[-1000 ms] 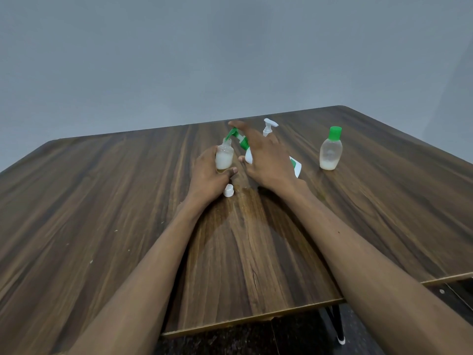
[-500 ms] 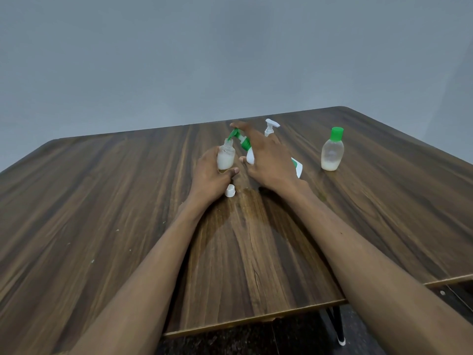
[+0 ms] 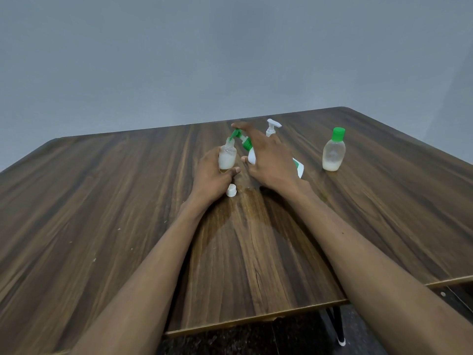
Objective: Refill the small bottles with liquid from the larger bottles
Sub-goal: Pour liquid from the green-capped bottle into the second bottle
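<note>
- My left hand grips the small bottle upright near the tabletop's middle, mouth up, partly filled; its white cap lies just beside.
- My right hand wraps the pump bottle, tilted, long axis sloping toward the far left, green nozzle over the mouth, forefinger on the pump.
- The green-capped bottle near the right edge looks nearly empty: I judge it still needs refilling.
</note>
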